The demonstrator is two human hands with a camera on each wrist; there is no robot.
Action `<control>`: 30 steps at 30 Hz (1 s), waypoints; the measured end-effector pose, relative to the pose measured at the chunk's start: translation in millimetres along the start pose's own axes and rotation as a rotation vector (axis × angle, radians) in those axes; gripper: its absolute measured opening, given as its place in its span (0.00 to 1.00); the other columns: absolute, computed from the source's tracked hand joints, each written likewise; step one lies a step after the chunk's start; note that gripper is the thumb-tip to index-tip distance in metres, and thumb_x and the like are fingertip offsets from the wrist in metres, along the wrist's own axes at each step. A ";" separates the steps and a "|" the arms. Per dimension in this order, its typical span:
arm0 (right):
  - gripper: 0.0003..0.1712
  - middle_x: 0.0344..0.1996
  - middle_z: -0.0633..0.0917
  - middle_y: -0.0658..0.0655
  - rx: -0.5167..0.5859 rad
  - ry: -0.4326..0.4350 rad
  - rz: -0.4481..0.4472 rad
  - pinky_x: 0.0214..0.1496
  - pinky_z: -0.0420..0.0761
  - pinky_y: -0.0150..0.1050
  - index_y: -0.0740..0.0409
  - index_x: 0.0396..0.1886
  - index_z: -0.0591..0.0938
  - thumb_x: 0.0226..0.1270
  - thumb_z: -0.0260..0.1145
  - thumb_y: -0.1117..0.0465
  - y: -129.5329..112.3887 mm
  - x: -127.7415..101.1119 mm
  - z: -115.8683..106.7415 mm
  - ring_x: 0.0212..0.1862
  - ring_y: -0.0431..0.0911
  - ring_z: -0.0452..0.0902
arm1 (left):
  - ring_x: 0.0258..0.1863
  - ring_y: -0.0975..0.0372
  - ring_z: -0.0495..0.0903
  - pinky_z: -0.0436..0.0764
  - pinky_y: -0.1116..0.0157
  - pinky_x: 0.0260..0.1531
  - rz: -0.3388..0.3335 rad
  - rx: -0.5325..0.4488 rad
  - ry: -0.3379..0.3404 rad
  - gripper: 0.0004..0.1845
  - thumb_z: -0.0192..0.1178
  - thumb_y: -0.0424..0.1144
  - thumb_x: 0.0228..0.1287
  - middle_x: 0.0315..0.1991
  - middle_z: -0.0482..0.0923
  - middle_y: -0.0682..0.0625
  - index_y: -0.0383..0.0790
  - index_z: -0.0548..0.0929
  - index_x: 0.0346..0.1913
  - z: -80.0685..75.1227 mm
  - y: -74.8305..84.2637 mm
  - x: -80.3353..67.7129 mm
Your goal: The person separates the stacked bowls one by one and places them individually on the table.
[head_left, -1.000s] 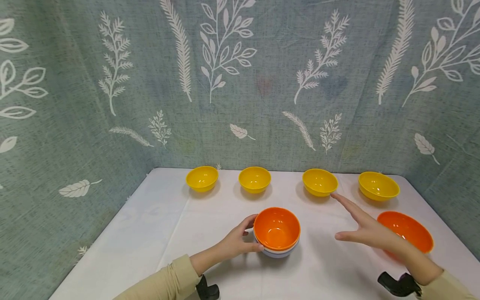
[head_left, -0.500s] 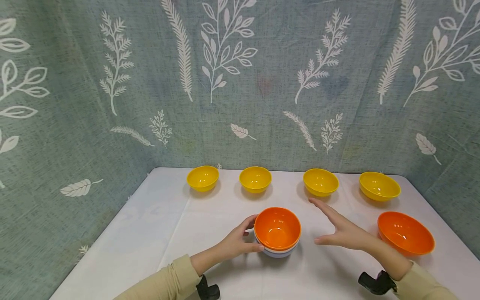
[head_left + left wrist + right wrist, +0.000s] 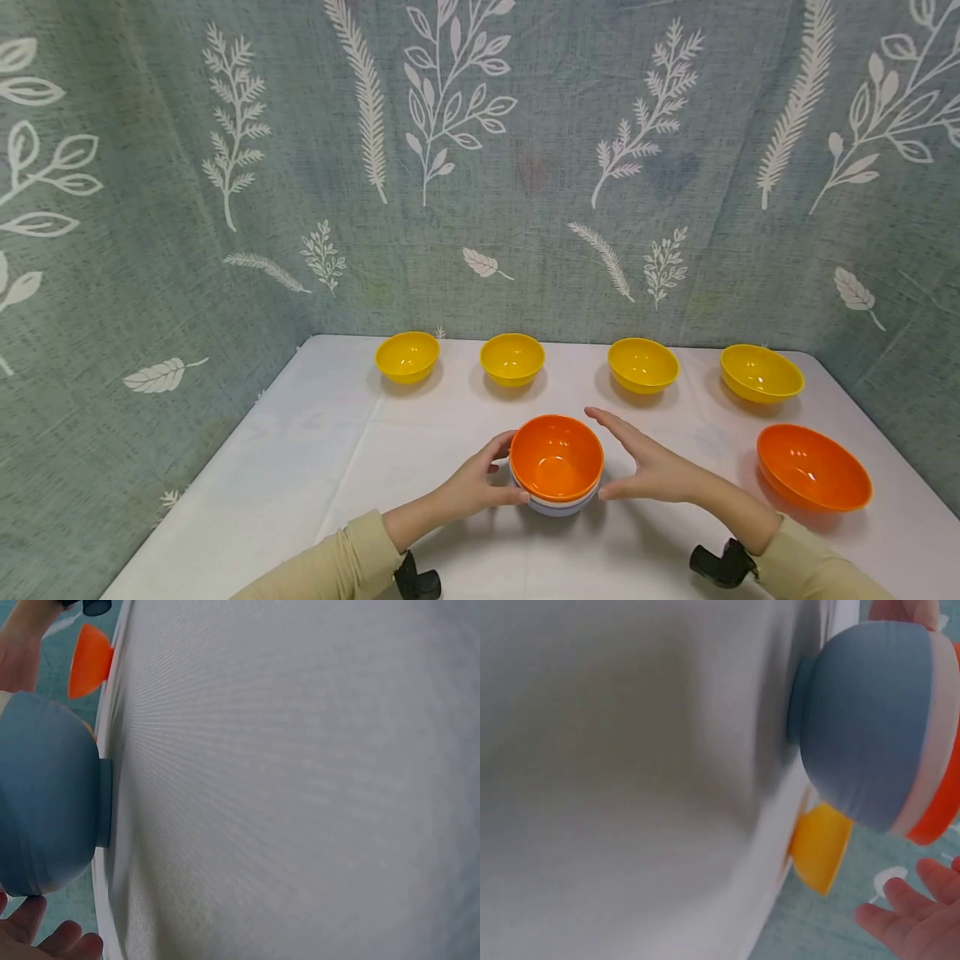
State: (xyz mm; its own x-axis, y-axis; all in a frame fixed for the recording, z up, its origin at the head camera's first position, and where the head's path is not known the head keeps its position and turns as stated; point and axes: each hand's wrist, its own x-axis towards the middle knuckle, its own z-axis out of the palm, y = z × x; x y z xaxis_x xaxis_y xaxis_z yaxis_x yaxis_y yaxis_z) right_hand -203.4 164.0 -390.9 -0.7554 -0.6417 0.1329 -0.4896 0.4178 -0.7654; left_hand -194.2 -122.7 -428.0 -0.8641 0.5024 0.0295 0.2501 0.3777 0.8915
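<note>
Hands frame a stack of bowls point(image 3: 556, 467): left hand point(image 3: 475, 483) gripping its side, right hand point(image 3: 651, 468) open-fingered alongside, seemingly about to grasp.

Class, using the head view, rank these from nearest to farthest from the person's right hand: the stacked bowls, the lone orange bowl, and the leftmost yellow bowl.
1. Stacked bowls: front centre, just left of the right hand.
2. Lone orange bowl: off to the right, near the table edge.
3. Leftmost yellow bowl: back row, far left.
</note>
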 end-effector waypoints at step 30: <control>0.62 0.69 0.51 0.66 0.097 -0.018 0.020 0.62 0.57 0.64 0.62 0.71 0.44 0.45 0.75 0.53 9.4 18.7 24.8 0.68 0.61 0.51 | 0.61 0.52 0.64 0.67 0.53 0.57 -0.019 -0.012 -0.006 0.45 0.67 0.51 0.51 0.64 0.64 0.44 0.40 0.56 0.68 0.7 1.5 1.5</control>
State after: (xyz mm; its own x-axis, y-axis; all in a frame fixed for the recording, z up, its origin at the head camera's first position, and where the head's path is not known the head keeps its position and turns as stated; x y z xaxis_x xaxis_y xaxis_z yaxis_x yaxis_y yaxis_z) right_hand -211.3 140.0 -411.3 -0.7559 -0.6460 0.1062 -0.4293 0.3666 -0.8254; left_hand -194.8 -120.8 -426.9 -0.8659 0.5001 0.0102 0.2285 0.3774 0.8974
